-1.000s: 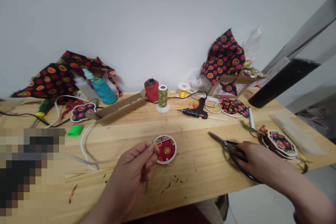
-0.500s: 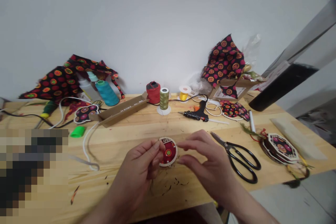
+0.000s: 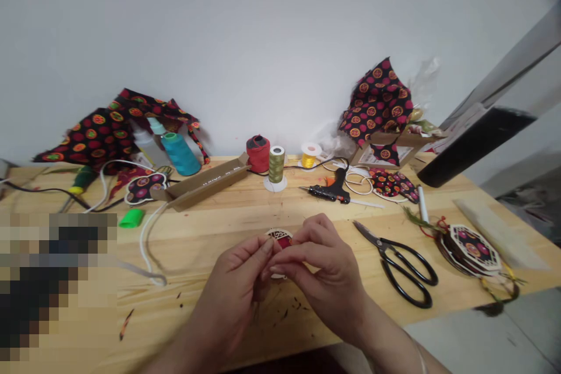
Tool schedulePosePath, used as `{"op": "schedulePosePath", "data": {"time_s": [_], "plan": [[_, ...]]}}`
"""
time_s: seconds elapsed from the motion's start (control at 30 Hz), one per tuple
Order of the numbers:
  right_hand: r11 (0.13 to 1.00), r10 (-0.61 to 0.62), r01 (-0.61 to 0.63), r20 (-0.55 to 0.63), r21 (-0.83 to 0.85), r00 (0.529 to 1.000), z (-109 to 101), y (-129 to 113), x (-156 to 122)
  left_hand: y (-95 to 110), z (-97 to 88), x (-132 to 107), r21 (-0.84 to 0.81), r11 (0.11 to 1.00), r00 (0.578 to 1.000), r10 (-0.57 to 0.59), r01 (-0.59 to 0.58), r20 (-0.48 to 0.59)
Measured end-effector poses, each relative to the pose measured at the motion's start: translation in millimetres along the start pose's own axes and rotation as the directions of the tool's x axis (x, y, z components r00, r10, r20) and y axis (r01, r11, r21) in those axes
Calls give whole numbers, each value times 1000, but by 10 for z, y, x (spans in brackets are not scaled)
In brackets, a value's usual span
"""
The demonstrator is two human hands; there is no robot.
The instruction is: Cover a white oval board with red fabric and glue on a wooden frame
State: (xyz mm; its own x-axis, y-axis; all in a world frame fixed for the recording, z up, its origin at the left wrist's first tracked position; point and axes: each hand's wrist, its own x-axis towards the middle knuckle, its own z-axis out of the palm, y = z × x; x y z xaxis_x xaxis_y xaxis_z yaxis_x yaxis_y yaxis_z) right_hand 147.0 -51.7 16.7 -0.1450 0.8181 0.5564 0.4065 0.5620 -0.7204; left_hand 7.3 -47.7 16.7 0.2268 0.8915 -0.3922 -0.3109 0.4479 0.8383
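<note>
A long wooden surface [image 3: 205, 228] under everything, with a white wall [image 3: 280, 41] behind it. At the far left, a heap of black dotted cloth [image 3: 96, 131]; at the far right, another heap [image 3: 377, 105]. Nearer, a glue gun [image 3: 328, 191] lying on its side, and black-handled scissors [image 3: 397, 269] just right of the hands. Near the right edge, an eight-sided wood-framed charm [image 3: 471, 249] with cord and tassel, looking done. Left to do, by the look of it: a small round red charm [image 3: 280, 238], held up mid-surface between both hands, mostly hidden, no cord or tassel seen on it. Left hand [image 3: 236, 286] nearly closed, pinching the charm's edge. Right hand [image 3: 324, 274] curled over it, fingertips [image 3: 280, 269] pressing on it too.
</note>
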Motion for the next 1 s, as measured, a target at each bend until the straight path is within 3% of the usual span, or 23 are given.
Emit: {"op": "schedulePosePath", "data": {"time_s": [0.17, 0.37, 0.57, 0.87, 1.0], "plan": [[1000, -23, 23, 73, -6, 997, -62, -7, 34, 15, -41, 1, 46, 999, 1000, 7, -6, -15], [998, -27, 42, 308, -43, 951, -184, -1, 74, 35, -65, 2, 42, 999, 1000, -1, 2, -22], [979, -31, 79, 244, -188, 969, -166, 42, 127, 13, -20, -2, 8, 999, 999, -34, 34, 30], [939, 22, 76, 281, -334, 960, -176, -40, 146, 37, -1, -21, 22, 999, 999, -44, 44, 10], [943, 21, 79, 296, -325, 955, -190, -54, 170, 26, -6, -20, 60, 998, 999, -31, 30, 8]]}}
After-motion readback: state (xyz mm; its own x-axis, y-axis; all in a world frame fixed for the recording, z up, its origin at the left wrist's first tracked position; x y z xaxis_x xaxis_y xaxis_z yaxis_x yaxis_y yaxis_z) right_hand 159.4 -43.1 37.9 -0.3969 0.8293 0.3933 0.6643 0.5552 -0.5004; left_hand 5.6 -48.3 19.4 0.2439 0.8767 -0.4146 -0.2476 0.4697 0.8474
